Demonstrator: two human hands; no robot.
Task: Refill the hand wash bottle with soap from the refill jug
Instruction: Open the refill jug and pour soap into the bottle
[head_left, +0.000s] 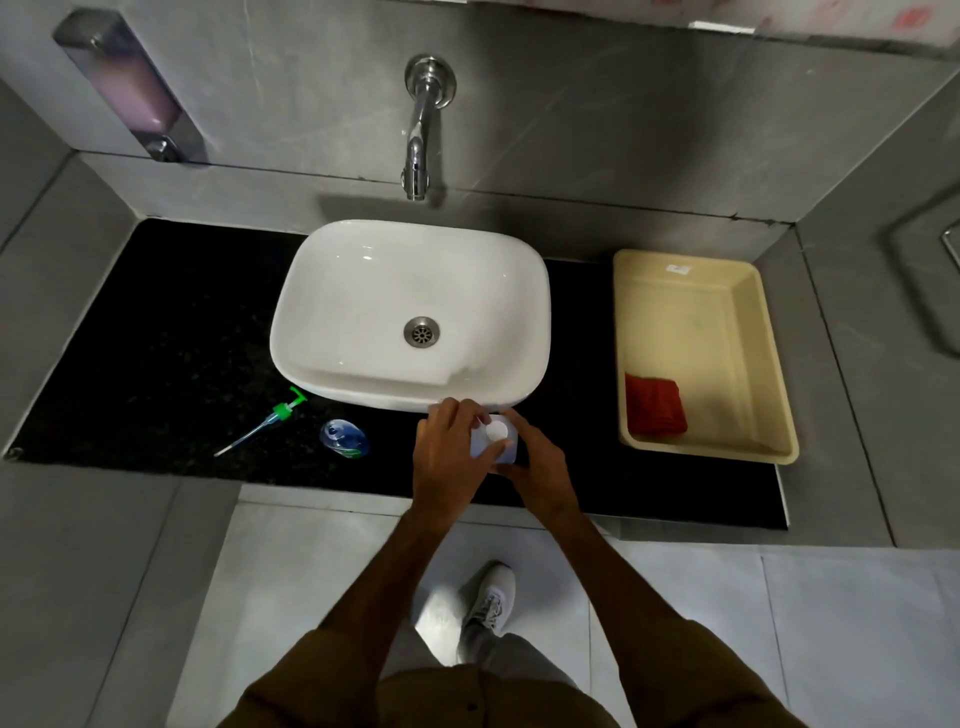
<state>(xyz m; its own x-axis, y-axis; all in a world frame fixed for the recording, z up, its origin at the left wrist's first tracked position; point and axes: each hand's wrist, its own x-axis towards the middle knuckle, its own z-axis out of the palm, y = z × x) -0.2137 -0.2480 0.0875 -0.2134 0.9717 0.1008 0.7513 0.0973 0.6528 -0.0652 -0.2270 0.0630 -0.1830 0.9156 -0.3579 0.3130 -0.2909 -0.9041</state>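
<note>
Head view: two hands, left hand (451, 457) and right hand (537, 467), grip one refill jug (493, 441); one hand wash bottle (344, 438) apart.

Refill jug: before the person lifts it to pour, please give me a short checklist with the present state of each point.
1. Pump removed from hand wash bottle: ok, it lies on the counter.
2. Bottle upright, mouth open: ok.
3. White cap off the refill jug: not ok, it sits on top.
4. Left hand and right hand both on the jug: ok.
5. Soap level in the jug: cannot tell.
6. Bottle within reach, left of the jug: ok.
</note>
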